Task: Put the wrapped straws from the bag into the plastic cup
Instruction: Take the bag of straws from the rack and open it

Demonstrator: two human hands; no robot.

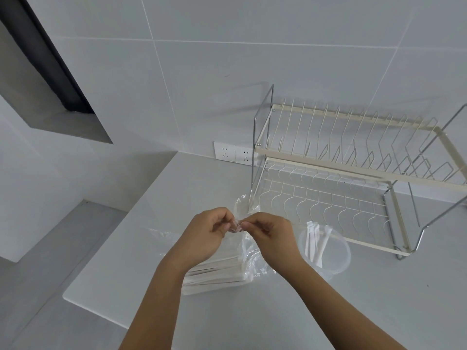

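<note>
A clear plastic bag (249, 258) lies on the white counter (353, 311), packed with white paper-wrapped straws (214, 272) lying flat. My left hand (204, 236) and my right hand (270, 236) pinch the bunched mouth of the bag between them, fingertips almost touching. The bag's loose top sticks up behind my fingers. To the right of my right hand stands a clear plastic cup (328, 251), upright, with a few wrapped straws (317, 242) leaning inside it.
A cream and chrome two-tier dish rack (353, 157) stands behind the cup along the tiled wall. Two wall sockets (233, 154) sit left of the rack. The counter's left edge (83, 281) drops off to a grey floor.
</note>
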